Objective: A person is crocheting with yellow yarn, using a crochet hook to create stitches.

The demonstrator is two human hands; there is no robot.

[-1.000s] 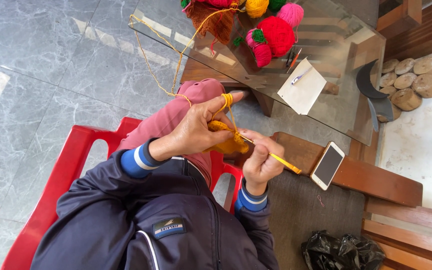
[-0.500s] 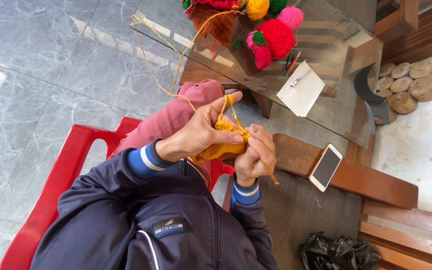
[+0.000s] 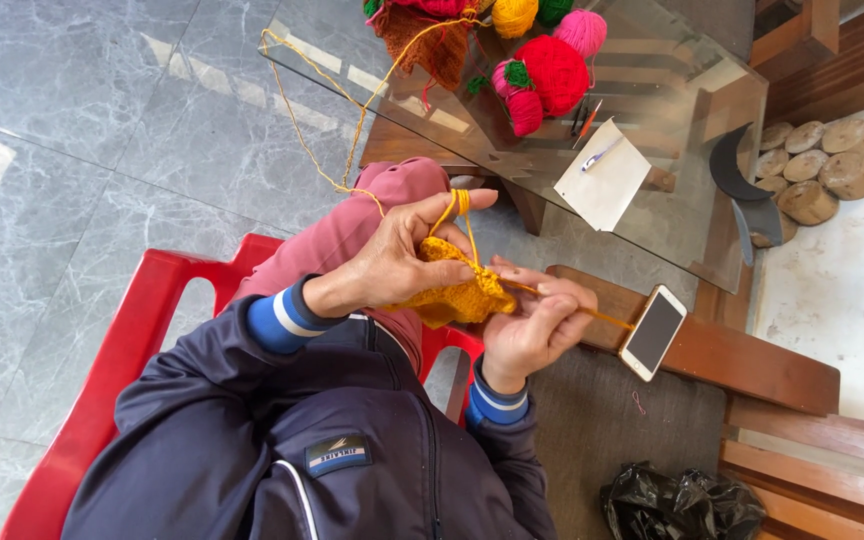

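My left hand (image 3: 392,262) grips an orange crocheted piece (image 3: 457,293), with orange yarn (image 3: 450,205) looped over its raised forefinger. The yarn strand runs up and left over my pink-trousered knee (image 3: 372,215) toward the glass table (image 3: 672,110). My right hand (image 3: 534,325) holds a yellow crochet hook (image 3: 592,315), its tip in the orange piece and its shaft pointing right toward a white phone (image 3: 654,332).
I sit on a red plastic chair (image 3: 122,370). The glass table holds red, pink, yellow and green yarn balls (image 3: 552,70), a white paper (image 3: 607,180) and a pen. The phone lies on a wooden bench (image 3: 752,360). A black bag (image 3: 682,505) lies on the floor. Round wood slices (image 3: 822,170) are at right.
Both hands closed together and then moved slightly apart again. The hook, first stretched out to the right, went into the orange piece and now points right again.
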